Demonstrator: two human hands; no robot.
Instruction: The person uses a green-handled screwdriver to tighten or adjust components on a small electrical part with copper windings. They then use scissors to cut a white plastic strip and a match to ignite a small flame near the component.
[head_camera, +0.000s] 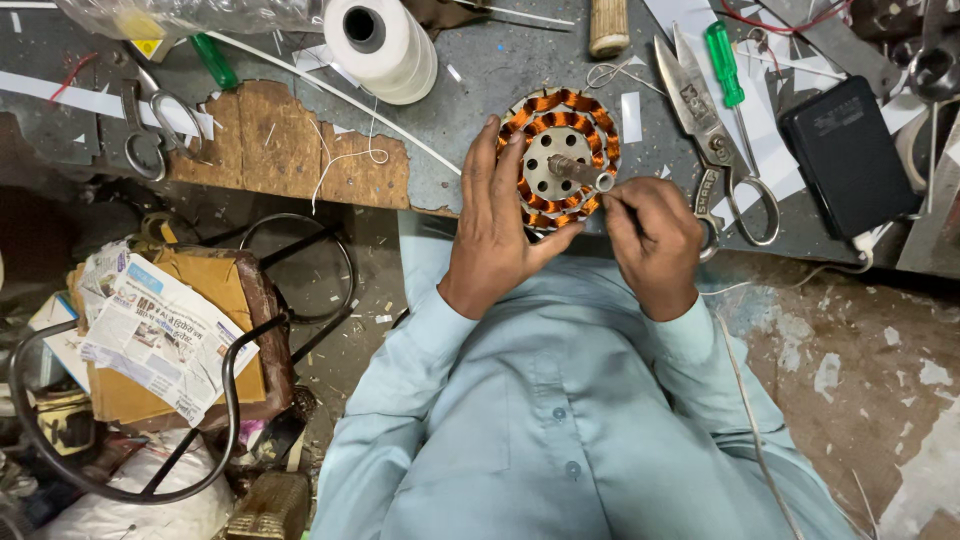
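A round motor stator (556, 150) with copper windings, a perforated metal hub and a short steel shaft stands at the near edge of the grey workbench (500, 70). My left hand (497, 225) lies flat against its left side, fingers spread over the coils and thumb under the rim. My right hand (655, 243) is closed at the stator's right rim, fingertips pinched at the windings; whatever they pinch is too small to make out.
Large scissors (712, 140) and a green screwdriver (724, 65) lie right of the stator, a black box (848, 150) beyond. A white thread spool (383, 42) stands behind, smaller scissors (150, 125) at left. A metal stool frame with newspaper (160, 330) stands on the floor at left.
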